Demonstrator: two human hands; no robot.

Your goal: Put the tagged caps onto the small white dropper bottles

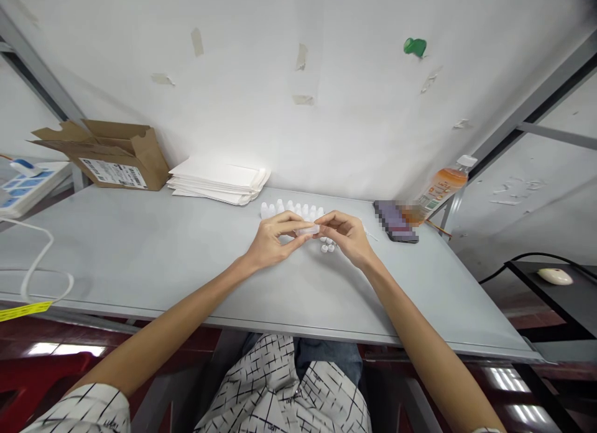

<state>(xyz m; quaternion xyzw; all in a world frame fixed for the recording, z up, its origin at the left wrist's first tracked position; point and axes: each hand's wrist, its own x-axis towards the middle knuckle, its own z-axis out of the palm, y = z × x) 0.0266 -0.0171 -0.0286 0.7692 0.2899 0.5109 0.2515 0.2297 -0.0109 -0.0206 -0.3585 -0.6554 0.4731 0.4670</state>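
Note:
Between my two hands, above the middle of the grey table (289, 290), lies a small translucent white bottle (305, 231) on its side. My left hand (275, 239) pinches its body between thumb and fingers. At its right end, my right hand (345, 234) closes its fingertips on the bottle's tip; whether a cap is in them is hidden. Just behind my hands stand several small white bottles (280, 207) in rows, partly covered by my fingers. Several small white caps (328, 247) lie on the table under my right hand.
An open cardboard box (119, 156) and a stack of white envelopes (217, 178) stand along the wall at left. At right are a phone (394, 221) and an orange drink bottle (443, 187). A white cable (44, 252) trails over the left edge.

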